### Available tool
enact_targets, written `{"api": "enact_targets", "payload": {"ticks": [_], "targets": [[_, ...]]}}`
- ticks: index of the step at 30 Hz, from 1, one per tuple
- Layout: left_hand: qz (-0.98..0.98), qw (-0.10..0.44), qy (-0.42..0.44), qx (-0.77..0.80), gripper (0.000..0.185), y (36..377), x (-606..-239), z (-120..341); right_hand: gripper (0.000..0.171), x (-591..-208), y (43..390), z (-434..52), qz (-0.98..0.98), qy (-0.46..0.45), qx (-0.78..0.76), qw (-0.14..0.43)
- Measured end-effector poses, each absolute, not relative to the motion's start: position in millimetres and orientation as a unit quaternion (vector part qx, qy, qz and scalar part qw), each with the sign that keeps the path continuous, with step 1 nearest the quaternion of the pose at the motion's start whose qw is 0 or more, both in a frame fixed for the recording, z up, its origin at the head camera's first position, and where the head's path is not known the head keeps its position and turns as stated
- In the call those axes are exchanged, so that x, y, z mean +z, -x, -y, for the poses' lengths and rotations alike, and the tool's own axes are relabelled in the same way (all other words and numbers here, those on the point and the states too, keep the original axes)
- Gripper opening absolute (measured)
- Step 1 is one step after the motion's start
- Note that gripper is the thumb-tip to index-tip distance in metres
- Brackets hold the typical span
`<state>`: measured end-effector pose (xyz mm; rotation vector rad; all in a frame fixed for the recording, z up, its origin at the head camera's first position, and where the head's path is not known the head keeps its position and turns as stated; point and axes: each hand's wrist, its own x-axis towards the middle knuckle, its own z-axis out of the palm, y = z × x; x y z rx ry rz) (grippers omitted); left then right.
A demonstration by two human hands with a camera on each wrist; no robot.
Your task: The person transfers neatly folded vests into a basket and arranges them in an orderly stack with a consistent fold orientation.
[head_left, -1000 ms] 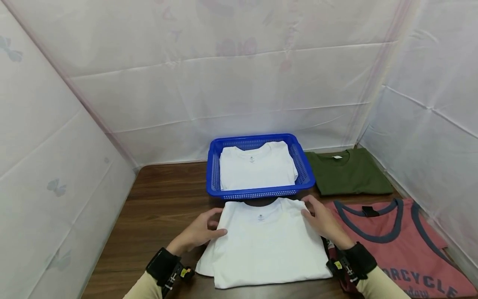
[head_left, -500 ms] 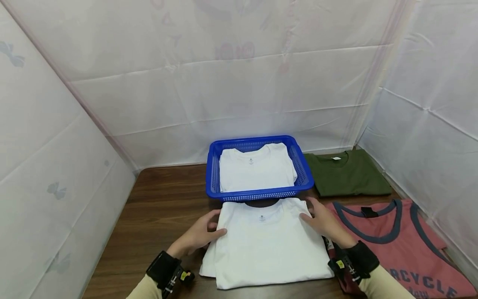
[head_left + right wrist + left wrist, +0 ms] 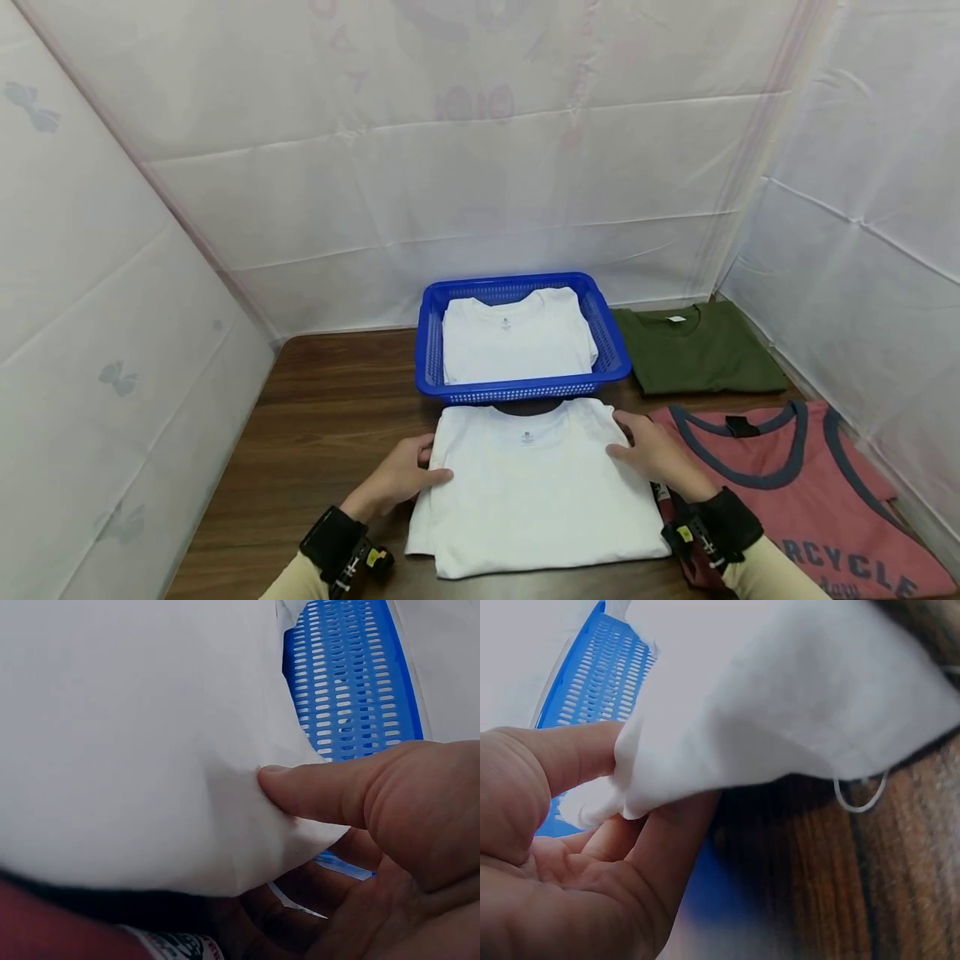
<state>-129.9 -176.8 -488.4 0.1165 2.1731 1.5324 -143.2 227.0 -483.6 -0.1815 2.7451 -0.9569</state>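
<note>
Now my left hand (image 3: 397, 483) pinches the left edge of the folded white shirt (image 3: 534, 483), thumb on top, fingers (image 3: 667, 847) underneath. My right hand (image 3: 656, 454) clamps the right edge likewise, thumb (image 3: 337, 791) pressing the cloth from above. Between my hands the shirt lies on the table (image 3: 330, 417), just before the blue basket (image 3: 517, 388).
</note>
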Motion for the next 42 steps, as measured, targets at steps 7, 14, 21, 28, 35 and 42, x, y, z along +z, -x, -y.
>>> {"api": "enact_targets", "payload": {"ticks": [7,14,21,28,35,42], "targets": [[-0.794,0.220,-0.055,0.564,0.070,129.3,-491.7,175.2,0.058,-484.6,143.1,-228.8,-0.935,0.060,-0.331,0.115],[-0.802,0.196,-0.087,0.558,0.064,127.0,-490.3,177.6,0.057,-479.7,137.3,-231.1,-0.929,0.070,-0.350,0.102],[-0.772,0.215,-0.137,0.582,0.045,128.7,-491.1,186.2,0.048,-479.0,134.8,-234.6,-0.920,0.089,-0.373,0.076],[-0.769,0.213,-0.147,0.585,0.054,128.6,-486.4,191.4,0.046,-469.0,129.1,-237.0,-0.916,0.110,-0.381,0.055],[-0.764,0.210,-0.139,0.593,0.060,127.3,-479.8,195.5,0.036,-455.9,123.7,-238.9,-0.912,0.144,-0.384,0.033],[-0.775,0.191,-0.142,0.586,0.063,123.1,-470.3,199.0,0.028,-442.0,119.5,-240.5,-0.907,0.163,-0.388,0.025]]}}
